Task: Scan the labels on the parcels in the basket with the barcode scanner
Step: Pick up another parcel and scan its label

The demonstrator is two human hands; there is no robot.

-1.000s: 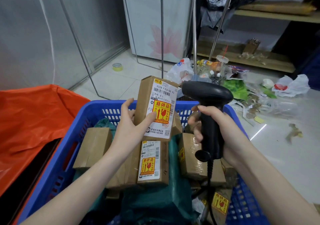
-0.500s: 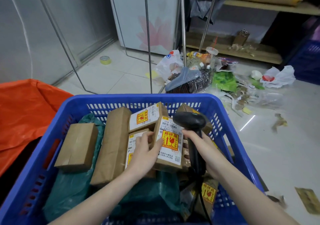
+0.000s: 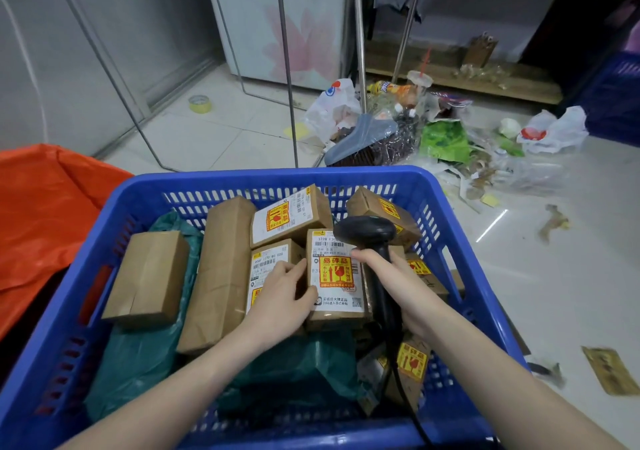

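Your right hand [image 3: 398, 288] is wrapped tight around the handle of the barcode scanner [image 3: 369, 238], whose head points toward the far side of the basket [image 3: 221, 181], with its cable trailing toward you over the near rim. Your left hand [image 3: 284, 293] is loosely curled on the left edge of the labelled box [image 3: 337, 276], thumb on its white label and fingers on its side, a light hold rather than a clamp. A second ago you held that box up in the air in front of the scanner; now it is back down among the other parcels, label up, just right of a second labelled box [image 3: 268, 266]. That suggests this one is scanned and you are setting it down. Several parcels look unscanned, including the long plain box [image 3: 221, 273] on the left and the labelled one [image 3: 289, 215] behind.
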